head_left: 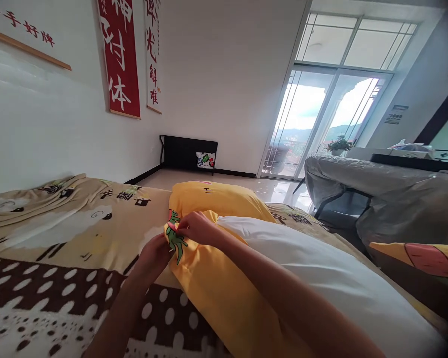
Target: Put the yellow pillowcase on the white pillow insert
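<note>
A yellow pillowcase [216, 288] with a green leaf print lies over the bed, its corner gathered up between my hands. My left hand [155, 258] is closed on the edge of that corner, its fingertips partly hidden behind the cloth. From the other side, my right hand [199, 228] pinches the same corner beside the green print. A plump white pillow [313, 263] lies to the right, partly behind my right forearm. Just beyond my hands rests another yellow pillow [227, 198] with a small printed face.
The patterned blanket [108, 223] covers the bed. At the right edge sits a yellow cloth item with a pink patch [429, 258]. A plastic-covered table [336, 171] stands on the right, and a black folding frame [188, 151] leans by the far wall.
</note>
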Tool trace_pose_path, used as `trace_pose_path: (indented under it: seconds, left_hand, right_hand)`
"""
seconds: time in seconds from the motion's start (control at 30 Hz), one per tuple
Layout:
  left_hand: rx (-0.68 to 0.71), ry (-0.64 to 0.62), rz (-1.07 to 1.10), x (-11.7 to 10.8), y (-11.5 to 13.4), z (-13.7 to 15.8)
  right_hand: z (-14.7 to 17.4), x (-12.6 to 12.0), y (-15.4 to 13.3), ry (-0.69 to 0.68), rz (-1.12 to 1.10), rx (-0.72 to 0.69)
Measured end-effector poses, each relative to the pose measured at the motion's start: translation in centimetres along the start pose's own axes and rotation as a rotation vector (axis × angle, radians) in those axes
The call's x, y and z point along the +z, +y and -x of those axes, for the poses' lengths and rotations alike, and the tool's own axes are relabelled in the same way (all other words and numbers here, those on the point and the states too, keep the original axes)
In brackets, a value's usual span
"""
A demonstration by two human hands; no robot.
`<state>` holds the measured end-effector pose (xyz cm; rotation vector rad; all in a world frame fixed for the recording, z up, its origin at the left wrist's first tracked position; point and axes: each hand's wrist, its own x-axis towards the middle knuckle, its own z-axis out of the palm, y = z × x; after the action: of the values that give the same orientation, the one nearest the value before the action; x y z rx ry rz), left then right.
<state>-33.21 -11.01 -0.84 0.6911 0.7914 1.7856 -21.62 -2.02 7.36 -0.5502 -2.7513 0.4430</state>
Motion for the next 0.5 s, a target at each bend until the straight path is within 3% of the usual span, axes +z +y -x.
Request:
trace_pose_path:
  seconds: [0.33, 0.5]
  left_hand:
    - [-0.036, 0.045, 0.029, 0.7, -1.3, 0.2]
    - [0.002, 0.074, 0.042, 1.1, -1.6, 0.3]
  right_hand:
    - [1.2, -0.4, -0.1, -0.062, -0.043, -0.01]
    - [1.5, 0.0, 0.4, -0.011, -0.078, -0.021]
